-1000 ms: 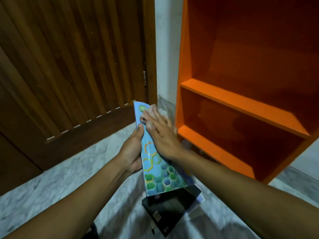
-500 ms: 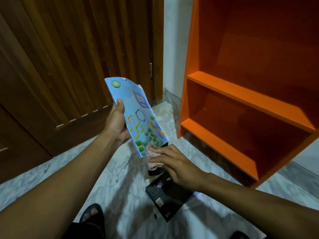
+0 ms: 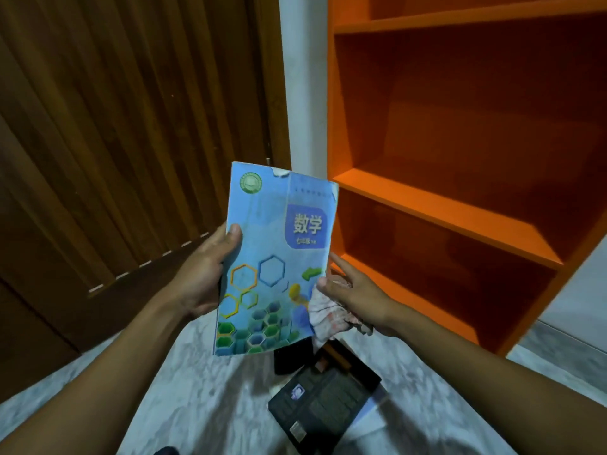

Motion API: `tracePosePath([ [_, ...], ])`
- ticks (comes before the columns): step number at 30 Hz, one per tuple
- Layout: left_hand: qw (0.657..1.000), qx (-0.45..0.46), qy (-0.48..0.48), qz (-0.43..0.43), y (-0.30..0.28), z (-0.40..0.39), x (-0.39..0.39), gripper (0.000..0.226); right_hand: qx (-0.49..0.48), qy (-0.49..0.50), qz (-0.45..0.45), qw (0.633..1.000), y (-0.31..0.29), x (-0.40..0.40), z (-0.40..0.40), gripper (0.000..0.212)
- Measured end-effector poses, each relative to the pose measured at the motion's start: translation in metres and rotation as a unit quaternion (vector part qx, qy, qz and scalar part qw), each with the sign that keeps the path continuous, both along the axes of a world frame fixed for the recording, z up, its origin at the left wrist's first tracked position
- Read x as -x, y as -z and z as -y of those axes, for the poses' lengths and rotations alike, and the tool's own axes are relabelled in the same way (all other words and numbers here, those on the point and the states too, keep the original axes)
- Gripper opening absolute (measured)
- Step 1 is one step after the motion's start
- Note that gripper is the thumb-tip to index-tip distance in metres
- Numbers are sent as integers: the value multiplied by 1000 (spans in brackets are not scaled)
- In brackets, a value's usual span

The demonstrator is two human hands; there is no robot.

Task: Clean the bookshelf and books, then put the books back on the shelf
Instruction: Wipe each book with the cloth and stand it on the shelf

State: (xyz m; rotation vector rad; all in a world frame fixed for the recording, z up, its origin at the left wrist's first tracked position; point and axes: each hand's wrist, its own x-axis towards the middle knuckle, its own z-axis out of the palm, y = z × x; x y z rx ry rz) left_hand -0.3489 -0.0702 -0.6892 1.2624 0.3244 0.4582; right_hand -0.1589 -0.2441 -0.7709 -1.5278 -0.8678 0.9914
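Left hand [image 3: 200,277]: grips the left edge of the blue textbook [image 3: 276,257], thumb curled over the front cover, remaining fingers hidden behind it. Right hand [image 3: 356,295]: fingers loosely extended at the book's lower right edge, thumb pinning a crumpled cloth [image 3: 325,313] against the palm. The textbook is held in the air above the marble floor [image 3: 203,382], cover facing the camera, long axis near-upright, top edge pointing away and up. A dark book [image 3: 323,399] lies flat on the floor below. The orange bookshelf [image 3: 437,205] stands right of the textbook; a wooden door [image 3: 131,126] stands at far left.
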Motion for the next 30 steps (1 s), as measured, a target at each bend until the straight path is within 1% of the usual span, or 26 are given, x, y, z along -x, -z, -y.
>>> tracePosePath([
  [1,1000,-5,11,0,0,4,-1,43,-8,-14,-17,1000,1,-2,0,73],
  [2,1000,-13,18,1,-1,7,-3,42,-16,-20,-26,999,2,-5,2,62],
  [4,999,-40,20,-1,-2,10,-4,41,-26,-1,-33,999,-1,-6,5,42],
  [8,997,-69,-18,4,0,9,-6,41,-63,59,-57,995,-17,-10,10,23],
  [9,996,-86,-28,-4,2,7,-6,41,-75,73,-54,993,-23,-11,10,17],
  [11,990,-135,-20,-42,7,6,-4,45,-92,97,-34,990,-39,-16,10,10],
  [13,982,-164,-9,-91,11,5,-5,40,-108,121,-19,987,-57,-22,11,10],
  [15,977,-184,-9,-111,11,8,-11,30,-109,138,-3,984,-74,-32,11,15],
  [17,973,-207,-20,-95,4,10,-22,21,-106,150,17,983,-88,-43,9,21],
  [21,967,-231,-92,-55,-14,-1,-62,26,-119,178,99,972,-113,-58,-2,26],
  [23,967,-224,-118,-32,-19,-5,-89,28,-115,214,134,961,-119,-64,-8,36],
  [26,969,-207,-132,-8,-23,-6,-135,32,-92,309,147,935,-114,-78,-14,49],
  [28,969,-198,-147,5,-23,-11,-168,33,-98,359,131,919,-111,-90,-18,41],
  [30,969,-194,-153,11,-19,-17,-202,32,-109,375,116,913,-110,-104,-19,30],
])
